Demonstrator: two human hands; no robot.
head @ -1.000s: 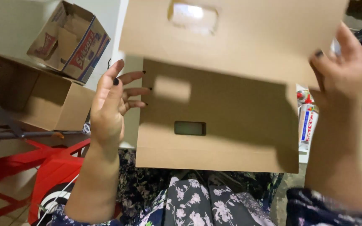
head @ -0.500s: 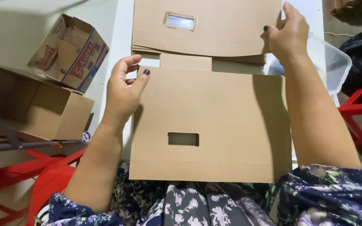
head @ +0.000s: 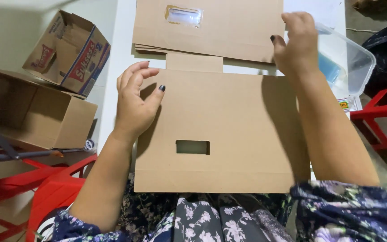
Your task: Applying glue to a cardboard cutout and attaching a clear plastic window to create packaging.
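A flat brown cardboard sheet (head: 220, 116) with a rectangular cut-out lies on the white table (head: 117, 54) in front of me. My left hand (head: 135, 105) rests at its left edge, fingers curled and apart, thumb on the board. My right hand (head: 294, 42) is at the far right, fingers closed on the edge of a second cardboard sheet (head: 211, 27) that has a clear window and lies on a small stack behind the first.
An open empty carton (head: 27, 112) and a smaller printed carton (head: 68, 51) stand at the left. A clear plastic tub (head: 350, 62) sits at the right beside a red stool (head: 381, 116). A red plastic seat (head: 50, 192) is at the lower left.
The cut-out sheet has come down from the air and now lies flat on the table. My right hand moved up to the windowed sheet; my left hand settled on the near sheet's left edge.
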